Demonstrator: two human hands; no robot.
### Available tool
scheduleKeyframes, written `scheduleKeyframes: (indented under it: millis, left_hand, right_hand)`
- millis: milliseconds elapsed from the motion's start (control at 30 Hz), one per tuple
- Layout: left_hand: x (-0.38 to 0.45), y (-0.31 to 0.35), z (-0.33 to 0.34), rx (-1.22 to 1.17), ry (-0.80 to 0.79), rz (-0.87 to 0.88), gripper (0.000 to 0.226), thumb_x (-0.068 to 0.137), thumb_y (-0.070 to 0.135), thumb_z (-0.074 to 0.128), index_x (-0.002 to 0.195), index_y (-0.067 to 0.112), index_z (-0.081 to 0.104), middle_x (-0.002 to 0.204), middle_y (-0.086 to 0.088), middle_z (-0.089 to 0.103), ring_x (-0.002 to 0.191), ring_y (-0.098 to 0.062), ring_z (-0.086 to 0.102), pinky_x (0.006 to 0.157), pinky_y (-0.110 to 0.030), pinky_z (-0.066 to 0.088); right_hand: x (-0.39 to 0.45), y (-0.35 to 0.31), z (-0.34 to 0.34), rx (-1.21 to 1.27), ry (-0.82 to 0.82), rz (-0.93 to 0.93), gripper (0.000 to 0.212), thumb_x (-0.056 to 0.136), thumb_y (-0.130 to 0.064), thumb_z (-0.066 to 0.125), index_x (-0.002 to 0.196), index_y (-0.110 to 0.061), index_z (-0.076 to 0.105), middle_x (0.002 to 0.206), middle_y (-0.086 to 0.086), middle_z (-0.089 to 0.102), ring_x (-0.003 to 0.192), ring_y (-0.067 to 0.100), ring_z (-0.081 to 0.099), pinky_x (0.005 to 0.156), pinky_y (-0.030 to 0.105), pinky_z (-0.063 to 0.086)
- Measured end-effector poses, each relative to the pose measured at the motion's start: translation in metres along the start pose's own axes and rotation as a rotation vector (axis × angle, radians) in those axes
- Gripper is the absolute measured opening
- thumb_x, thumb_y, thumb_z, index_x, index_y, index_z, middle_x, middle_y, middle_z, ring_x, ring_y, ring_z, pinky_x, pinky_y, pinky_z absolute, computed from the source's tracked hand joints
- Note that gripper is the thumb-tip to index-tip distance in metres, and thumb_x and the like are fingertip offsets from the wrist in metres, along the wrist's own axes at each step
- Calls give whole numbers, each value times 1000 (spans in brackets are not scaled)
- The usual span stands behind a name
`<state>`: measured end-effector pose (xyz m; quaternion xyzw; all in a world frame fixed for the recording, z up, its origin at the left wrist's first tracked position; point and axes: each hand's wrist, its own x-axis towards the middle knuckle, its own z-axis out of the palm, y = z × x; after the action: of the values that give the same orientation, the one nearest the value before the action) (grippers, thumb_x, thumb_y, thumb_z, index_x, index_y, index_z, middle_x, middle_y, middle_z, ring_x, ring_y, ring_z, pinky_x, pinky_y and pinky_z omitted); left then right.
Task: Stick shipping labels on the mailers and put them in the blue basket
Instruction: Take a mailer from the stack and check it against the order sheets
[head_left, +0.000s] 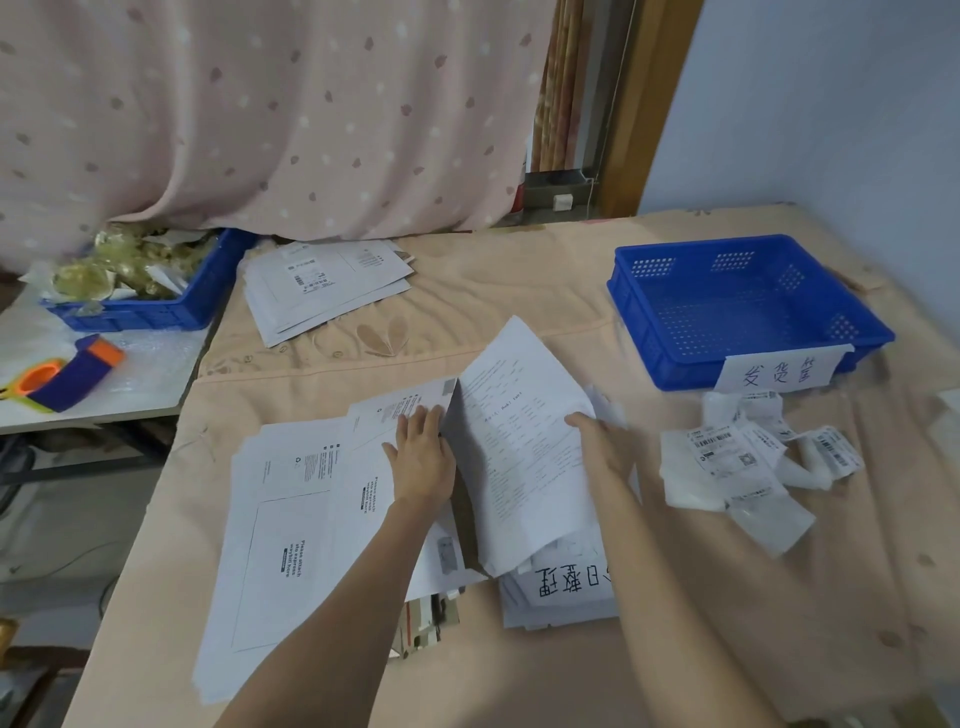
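Observation:
Several white mailers (291, 525) lie spread on the cloth-covered table in front of me. My left hand (423, 457) rests flat on the top mailer (400, 410), fingers straight. A printed paper sheet (519, 441) stands tilted up beside it, and my right hand (600, 441) grips its right edge. Loose shipping labels (743, 457) lie in a heap at the right. The blue basket (748, 306) with a handwritten tag sits at the back right with nothing in it.
A second pile of mailers (322, 291) lies at the back. On a side table at the left stand a blue crate of plastic wrap (140, 280), a tape dispenser (78, 374) and orange scissors (31, 379). A labelled paper stack (566, 587) lies under my right arm.

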<state>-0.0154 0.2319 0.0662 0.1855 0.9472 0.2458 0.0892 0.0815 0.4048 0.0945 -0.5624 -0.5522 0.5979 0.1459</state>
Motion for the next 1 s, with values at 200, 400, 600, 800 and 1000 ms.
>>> scheduleKeyframes:
  millis: [200,400,600,800,1000]
  left_hand:
    - [1,-4,-6,-86,-9,11,49,96,1,32,143,14,38,155,-5,25,146,-29,9,112,-59,10]
    - [1,-9,-9,-129,-38,43,56,93,-4,31,146,14,36,157,-4,24,145,-28,10,112,-55,12]
    - [1,-15,-9,-133,-31,25,56,94,-3,32,147,14,33,157,-5,24,145,-30,10,113,-54,12]
    - [4,-11,-10,-151,-36,43,56,94,-3,31,147,14,33,157,-5,24,145,-30,12,112,-53,12]
    - [3,-9,-10,-173,7,12,56,92,-4,32,145,14,36,156,-5,26,144,-28,13,113,-55,7]
  right_hand:
    - [11,9,-3,-283,-109,-58,21,74,-22,74,77,-3,66,76,7,63,66,23,57,65,30,43]
    - [3,18,9,-281,-49,-166,27,82,-25,65,84,2,65,71,7,64,68,25,59,57,26,36]
    - [8,26,12,-222,-245,-15,18,78,-16,73,93,-6,69,91,6,68,84,23,62,72,28,49]
    - [6,33,25,-485,-486,-22,35,76,-9,70,111,-7,66,110,6,68,101,26,63,93,39,51]
    - [-8,30,37,-405,-567,-59,44,86,7,53,128,-10,51,122,7,60,110,25,56,88,33,46]
